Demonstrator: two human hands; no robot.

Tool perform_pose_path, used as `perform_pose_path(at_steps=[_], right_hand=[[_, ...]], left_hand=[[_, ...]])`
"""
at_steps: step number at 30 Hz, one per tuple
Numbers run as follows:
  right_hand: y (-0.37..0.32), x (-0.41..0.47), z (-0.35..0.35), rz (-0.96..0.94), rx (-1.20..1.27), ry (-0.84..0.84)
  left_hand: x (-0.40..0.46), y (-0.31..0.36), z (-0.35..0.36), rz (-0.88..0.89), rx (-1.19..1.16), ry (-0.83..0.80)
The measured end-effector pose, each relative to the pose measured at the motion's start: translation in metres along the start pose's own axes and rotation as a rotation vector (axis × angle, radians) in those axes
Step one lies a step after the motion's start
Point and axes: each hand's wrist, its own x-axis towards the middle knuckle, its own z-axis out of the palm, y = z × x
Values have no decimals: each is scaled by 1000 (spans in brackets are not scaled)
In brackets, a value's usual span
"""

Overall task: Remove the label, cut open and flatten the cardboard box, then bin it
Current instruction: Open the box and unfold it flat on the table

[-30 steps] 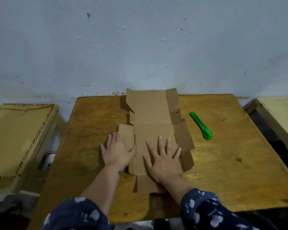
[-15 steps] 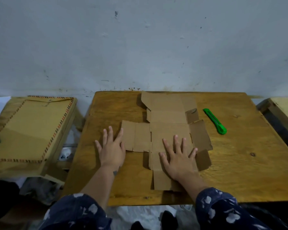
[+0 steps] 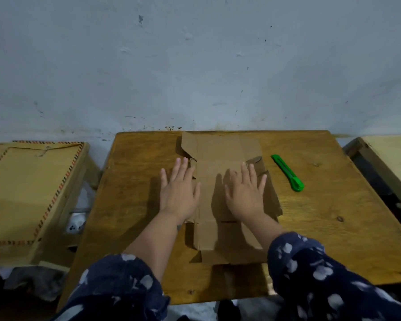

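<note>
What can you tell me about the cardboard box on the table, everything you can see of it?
The cardboard box is plain brown, cut open and spread out on the wooden table, its panels and side flaps divided by creases. No label shows on the upturned side. It runs from the table's far edge toward the near one. A few small flaps stand slightly raised. The left hand and right hand are spread open over it.

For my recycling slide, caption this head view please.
Both hands, left hand and right hand, spread above flattened cardboard box; green cutter set aside.
</note>
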Motion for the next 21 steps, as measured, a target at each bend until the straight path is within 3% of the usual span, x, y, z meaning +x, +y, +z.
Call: perform_pose_path(at_steps=[4,9,15,21], right_hand=[[21,52,-7,85,13,-5],[47,90,5,306,197,-35],[67,126,17,409,348,36],[77,147,10,585,800,119]], left_hand=[[13,21,18,-49,106,-156],[14,13,43,-166,159,-294],[7,-4,60,-147,150,-256],[11,-2,62,-167,183,-243]])
